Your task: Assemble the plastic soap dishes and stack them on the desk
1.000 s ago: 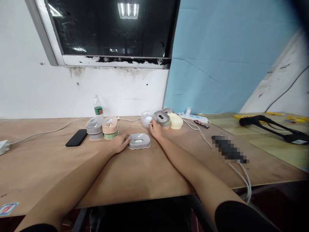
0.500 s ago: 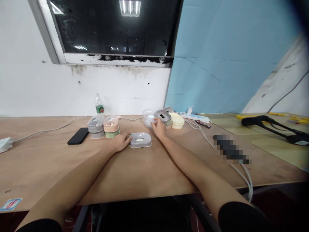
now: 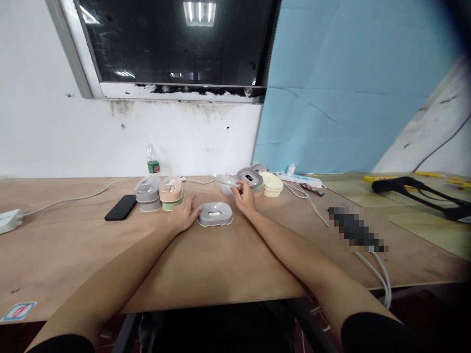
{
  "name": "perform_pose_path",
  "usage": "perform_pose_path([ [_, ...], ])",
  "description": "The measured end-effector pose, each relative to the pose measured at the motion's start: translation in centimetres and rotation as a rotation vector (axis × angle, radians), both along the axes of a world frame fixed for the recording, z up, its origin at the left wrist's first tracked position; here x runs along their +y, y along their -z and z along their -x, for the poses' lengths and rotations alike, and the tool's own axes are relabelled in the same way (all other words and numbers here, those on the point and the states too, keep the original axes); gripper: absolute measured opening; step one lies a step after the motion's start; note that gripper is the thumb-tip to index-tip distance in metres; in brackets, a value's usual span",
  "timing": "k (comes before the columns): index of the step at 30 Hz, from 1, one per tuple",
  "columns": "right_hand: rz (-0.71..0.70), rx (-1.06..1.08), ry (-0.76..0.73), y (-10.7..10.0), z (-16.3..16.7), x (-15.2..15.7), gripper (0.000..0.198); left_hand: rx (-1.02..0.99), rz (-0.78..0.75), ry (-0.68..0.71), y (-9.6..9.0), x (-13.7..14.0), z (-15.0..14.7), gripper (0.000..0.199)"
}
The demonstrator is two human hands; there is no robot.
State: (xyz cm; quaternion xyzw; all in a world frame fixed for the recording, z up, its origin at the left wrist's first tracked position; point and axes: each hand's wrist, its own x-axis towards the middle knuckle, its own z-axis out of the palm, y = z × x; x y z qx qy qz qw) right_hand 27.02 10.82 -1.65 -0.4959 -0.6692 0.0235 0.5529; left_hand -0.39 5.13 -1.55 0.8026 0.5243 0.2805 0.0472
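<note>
My left hand [image 3: 183,214] lies on the table with its fingers stretched out and the thumb apart, its tip at the left end of a grey oval soap box [image 3: 215,214]. A pale slot marks the middle of that box's top. Over to the right, my right hand [image 3: 244,197] pinches the edge of a clear plastic lid [image 3: 225,178], which is tilted above more clear plastic [image 3: 225,188]. Just beyond this hand stand stacked grey oval box parts [image 3: 250,176] and a pile of cream oval trays [image 3: 272,183].
Left of my left hand stand a grey box stack [image 3: 147,193] and a pink-and-green one [image 3: 171,193]. A black phone [image 3: 120,207] and a bottle [image 3: 152,159] are near them. On the right are cables, a power strip [image 3: 307,180] and a pixelated dark object [image 3: 355,229].
My right hand has raised and tilted a clear lid off the clear plastic below it. My left hand stays beside the grey soap box. The view has shifted slightly.
</note>
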Motion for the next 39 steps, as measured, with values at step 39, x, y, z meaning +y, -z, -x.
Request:
perform_pose_path([
  [39,0.505,-0.129,-0.404,-0.2,0.9,-1.3,0.052,0.143,-0.014,0.035,-1.0,-0.4,0.1,0.053],
])
